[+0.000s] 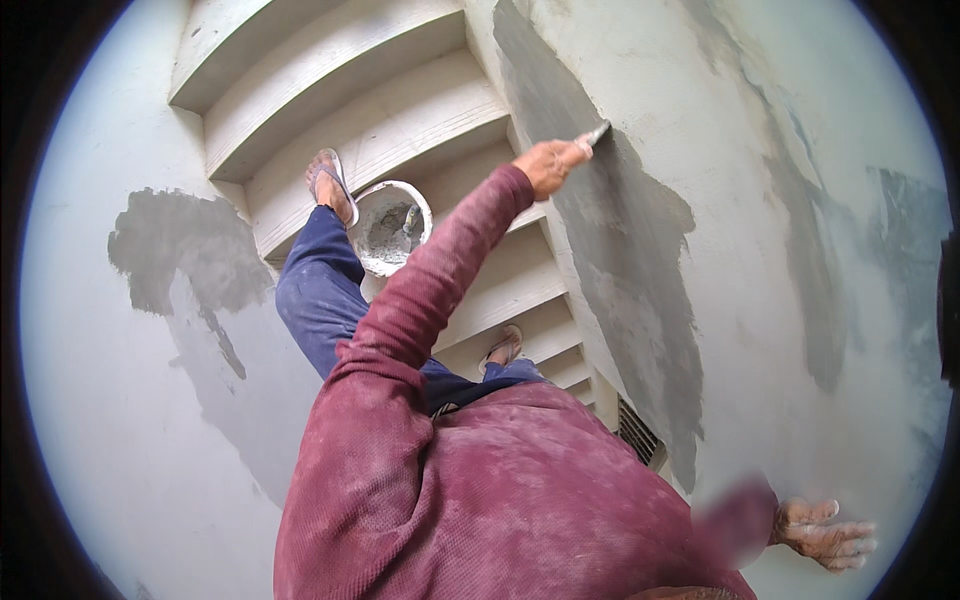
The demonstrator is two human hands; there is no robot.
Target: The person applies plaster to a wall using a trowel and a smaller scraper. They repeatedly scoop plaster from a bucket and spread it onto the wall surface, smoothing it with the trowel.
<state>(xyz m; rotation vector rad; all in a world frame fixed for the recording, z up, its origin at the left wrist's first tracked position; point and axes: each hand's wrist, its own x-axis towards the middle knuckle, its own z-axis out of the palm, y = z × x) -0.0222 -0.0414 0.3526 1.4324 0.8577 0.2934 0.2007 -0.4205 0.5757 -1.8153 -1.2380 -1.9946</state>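
Observation:
My left hand (548, 165), in a dusty maroon sleeve, is closed on a light-handled flat trowel (598, 133), its blade at the long dark-grey plaster patch (630, 270) on the right-hand wall. My right hand (825, 535) is open at the lower right, fingers spread and empty, by that wall; whether it touches the surface I cannot tell. A white bucket (393, 258) holding grey mixture and some tool, its shape unclear, sits on a stair tread beside my left foot (330, 185), which is in a flip-flop.
Curved pale stairs (330, 80) run through the middle, with my other sandaled foot (503, 349) on a lower step. The left wall (100, 400) carries another grey patch (190, 250). A dark slatted grille (638, 428) shows low beside the right wall, partly behind my body.

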